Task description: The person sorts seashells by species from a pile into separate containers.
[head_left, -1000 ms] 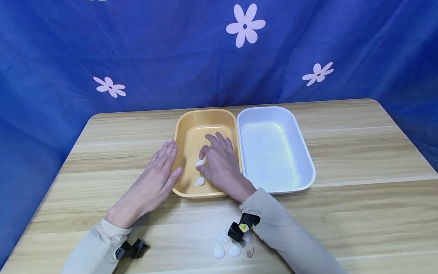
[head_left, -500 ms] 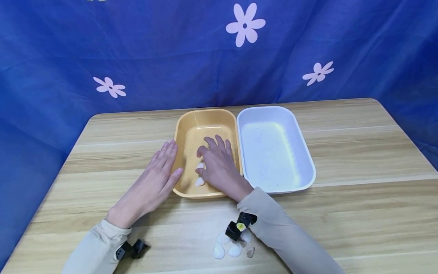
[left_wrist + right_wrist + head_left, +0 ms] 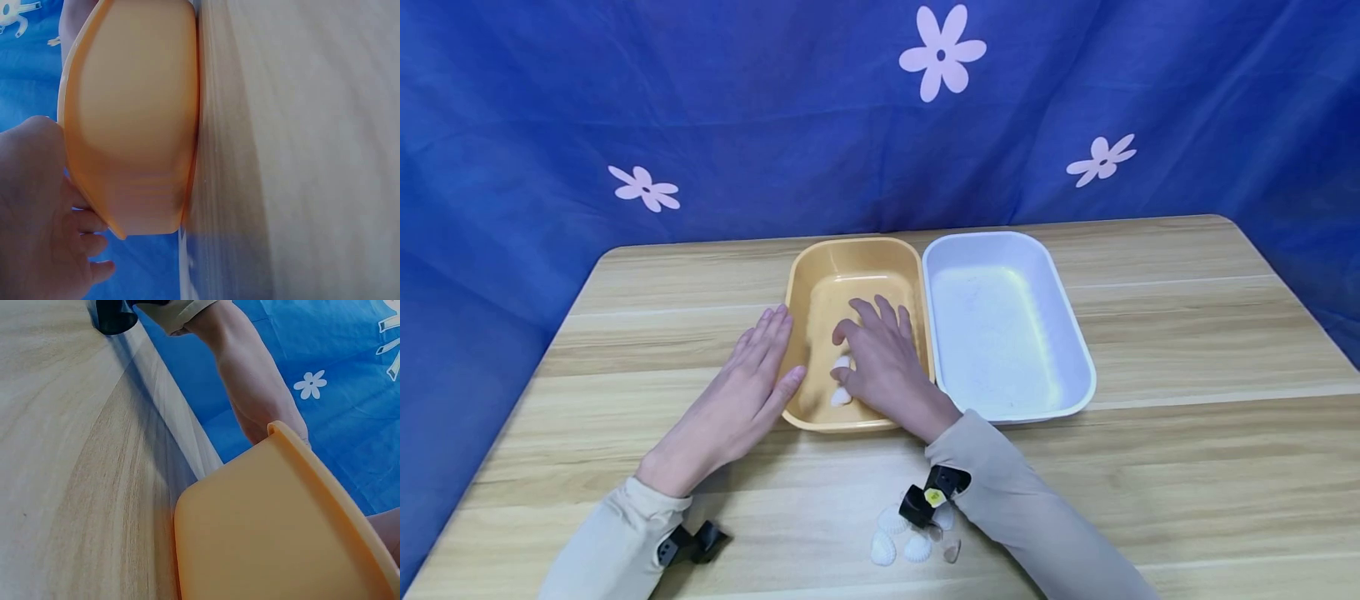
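Two small white seashells (image 3: 841, 397) lie one in front of the other on the floor of the orange-yellow tray (image 3: 820, 287). Over them hovers my right hand (image 3: 883, 362), its thumb and index finger spread apart, the thumb partly covering the shells. Whether the thumb touches a shell I cannot tell. My left hand (image 3: 741, 396) rests with straight fingers along the tray's left rim, thumb over the edge; the left wrist view has its fingers by the rim too. In the right wrist view the tray's outer wall (image 3: 269, 544) hides the right hand's fingertips.
A white tray (image 3: 992, 342) stands against the orange-yellow one on its right. Several ribbed shells (image 3: 917, 547) lie on the wooden table (image 3: 1210, 350) near its front, partly under the right wrist camera (image 3: 925, 497). A blue flowered curtain (image 3: 775, 125) hangs behind.
My right thumb and index finger have parted from the farther shell, which now lies close to the nearer one. My left hand stays at the rim.
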Action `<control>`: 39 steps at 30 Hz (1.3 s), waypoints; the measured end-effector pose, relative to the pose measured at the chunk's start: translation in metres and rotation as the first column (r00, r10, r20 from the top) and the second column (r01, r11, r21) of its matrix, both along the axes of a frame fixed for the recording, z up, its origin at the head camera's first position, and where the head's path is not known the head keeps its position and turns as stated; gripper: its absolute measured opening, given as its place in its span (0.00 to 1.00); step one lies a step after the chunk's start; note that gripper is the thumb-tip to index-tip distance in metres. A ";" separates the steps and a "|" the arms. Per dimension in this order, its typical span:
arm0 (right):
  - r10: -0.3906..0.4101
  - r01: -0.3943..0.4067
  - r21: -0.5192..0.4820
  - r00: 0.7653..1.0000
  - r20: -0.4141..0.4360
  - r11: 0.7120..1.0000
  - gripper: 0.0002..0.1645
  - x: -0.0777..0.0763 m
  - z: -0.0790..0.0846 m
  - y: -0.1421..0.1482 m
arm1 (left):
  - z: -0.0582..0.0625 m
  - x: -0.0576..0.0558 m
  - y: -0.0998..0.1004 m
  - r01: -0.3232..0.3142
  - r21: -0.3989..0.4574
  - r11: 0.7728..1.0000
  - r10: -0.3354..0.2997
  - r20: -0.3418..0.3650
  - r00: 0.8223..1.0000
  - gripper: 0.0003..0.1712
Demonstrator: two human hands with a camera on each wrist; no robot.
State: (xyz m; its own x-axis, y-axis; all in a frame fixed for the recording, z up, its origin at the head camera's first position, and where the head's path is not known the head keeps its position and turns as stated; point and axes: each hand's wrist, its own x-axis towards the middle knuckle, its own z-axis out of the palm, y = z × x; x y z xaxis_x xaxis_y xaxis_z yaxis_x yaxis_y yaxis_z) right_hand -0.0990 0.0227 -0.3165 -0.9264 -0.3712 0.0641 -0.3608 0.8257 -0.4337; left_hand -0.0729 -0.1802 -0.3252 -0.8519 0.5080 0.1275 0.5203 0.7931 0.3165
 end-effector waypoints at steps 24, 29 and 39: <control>0.124 -0.185 -0.239 0.961 -0.248 0.953 0.15 0.045 0.033 0.059 | 0.001 -0.001 -0.001 0.000 0.002 1.000 0.000 0.005 1.000 0.38; 0.161 -0.232 -0.276 0.953 -0.255 0.933 0.12 0.057 0.032 0.071 | 0.001 -0.001 -0.001 0.000 0.000 1.000 0.000 0.009 1.000 0.38; 0.215 -0.304 -0.271 0.925 -0.313 0.913 0.10 0.083 0.024 0.092 | 0.001 -0.001 0.000 0.005 0.006 1.000 -0.005 0.002 1.000 0.37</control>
State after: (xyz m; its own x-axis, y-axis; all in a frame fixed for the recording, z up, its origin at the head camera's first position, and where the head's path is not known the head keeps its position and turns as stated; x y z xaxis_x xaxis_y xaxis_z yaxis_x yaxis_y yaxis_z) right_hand -0.0157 0.1145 -0.2928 -0.7293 -0.5160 0.4493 -0.6837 0.5262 -0.5056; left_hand -0.0740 -0.1805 -0.3238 -0.8495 0.5116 0.1290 0.5237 0.7884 0.3227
